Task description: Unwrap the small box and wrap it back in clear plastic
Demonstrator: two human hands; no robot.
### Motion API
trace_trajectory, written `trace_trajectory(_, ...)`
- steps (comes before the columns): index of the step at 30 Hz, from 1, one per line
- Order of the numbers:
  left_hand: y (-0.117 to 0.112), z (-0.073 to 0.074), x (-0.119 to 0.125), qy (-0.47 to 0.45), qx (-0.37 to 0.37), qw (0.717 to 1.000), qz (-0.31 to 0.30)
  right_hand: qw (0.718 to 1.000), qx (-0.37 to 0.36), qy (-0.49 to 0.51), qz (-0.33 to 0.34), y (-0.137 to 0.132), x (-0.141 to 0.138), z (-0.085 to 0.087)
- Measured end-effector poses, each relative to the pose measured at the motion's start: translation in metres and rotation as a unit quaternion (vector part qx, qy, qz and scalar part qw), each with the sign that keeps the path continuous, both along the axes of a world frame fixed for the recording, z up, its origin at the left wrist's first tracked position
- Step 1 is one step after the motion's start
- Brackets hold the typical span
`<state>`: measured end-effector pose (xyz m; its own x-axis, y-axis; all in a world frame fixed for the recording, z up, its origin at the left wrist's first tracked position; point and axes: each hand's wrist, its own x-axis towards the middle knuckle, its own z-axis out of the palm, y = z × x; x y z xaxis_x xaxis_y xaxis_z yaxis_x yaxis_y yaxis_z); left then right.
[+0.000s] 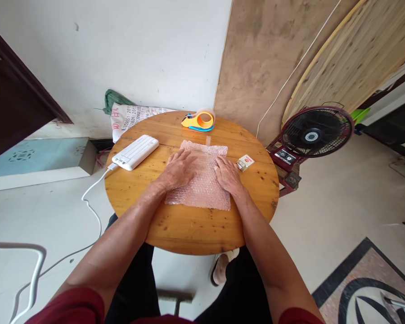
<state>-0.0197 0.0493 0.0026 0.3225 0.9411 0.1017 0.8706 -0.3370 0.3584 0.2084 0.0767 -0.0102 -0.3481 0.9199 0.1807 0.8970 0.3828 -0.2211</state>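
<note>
A sheet of pinkish, see-through bubble wrap (205,189) lies flat on the round wooden table (189,234). My left hand (179,170) rests palm down on its left side, fingers stretched out. On the right edge of the sheet lies my right hand (227,173), also flat with its fingers extended. Just above the wrap's top edge is a short strip of clear tape (208,140). Farther back stands a yellow and blue tape dispenser (199,120) with a roll of clear tape. A small white and tan box (245,163) sits beside my right hand.
A white power bank (135,153) with a white cable (87,200) plugged in lies on the table's left. To the right stands a dark red fan (312,135). Behind the table are a printed sack (128,119) and the wall. A stool frame (175,297) shows below.
</note>
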Motion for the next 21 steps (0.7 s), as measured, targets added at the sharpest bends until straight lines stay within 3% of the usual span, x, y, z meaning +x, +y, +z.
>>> trace_trajectory(4, -0.002, 0.000, 0.001, -0.004, -0.003, 0.996, -0.093, 1.000, 0.005, 0.002, 0.003, 0.002, 0.001, -0.002)
trace_trajectory(9, -0.001, 0.002, -0.007, 0.041, -0.056, 0.994, -0.079, 1.000, 0.010, 0.007, 0.000, 0.002, 0.001, -0.002)
trace_trajectory(16, 0.001, 0.003, -0.009, 0.039, -0.068, 0.993, -0.083, 1.000, 0.007, 0.009, -0.004, 0.003, 0.003, 0.000)
trace_trajectory(21, -0.005, 0.008, 0.002, -0.071, 0.011, 0.996, -0.054, 1.000, 0.008, 0.021, -0.002, 0.004, 0.003, 0.000)
